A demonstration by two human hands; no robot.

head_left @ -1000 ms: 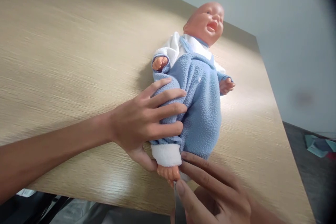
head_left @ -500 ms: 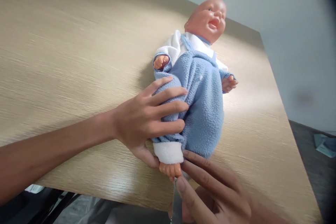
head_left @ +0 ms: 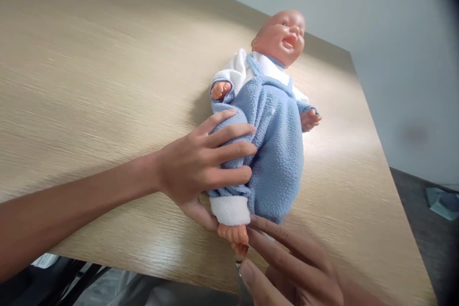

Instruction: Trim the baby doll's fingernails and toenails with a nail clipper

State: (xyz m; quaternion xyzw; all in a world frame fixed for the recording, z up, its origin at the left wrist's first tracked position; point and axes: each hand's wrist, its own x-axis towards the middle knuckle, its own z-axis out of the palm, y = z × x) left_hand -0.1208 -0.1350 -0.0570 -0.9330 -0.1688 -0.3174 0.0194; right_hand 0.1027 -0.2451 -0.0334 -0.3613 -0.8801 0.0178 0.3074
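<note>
A baby doll (head_left: 276, 134) in blue fleece overalls and a white top lies on its back on a wooden table, its feet near the front edge. My left hand (head_left: 204, 162) wraps over its leg, fingers spread across the fleece and thumb beside the foot below the white cuff. A small metal tool, by its look a nail clipper (head_left: 241, 277), sits between the thumb and fingers of my right hand (head_left: 290, 263). Its shiny tip is close by the doll's toes (head_left: 234, 234); whether it touches them I cannot tell. The rest of the clipper is mostly hidden by my hand and the frame's bottom.
The wooden tabletop (head_left: 89, 81) reaches back to a pale wall (head_left: 376, 19). Its right edge drops to a grey floor, where a light-blue item (head_left: 442, 203) lies. Dark bars and a whitish object show below the front edge at lower left.
The clipper has dropped slightly and turned, so its broad flat face shows less, with its tip a little lower from the toes. My left hand stays on the leg; the view shifted slightly.
</note>
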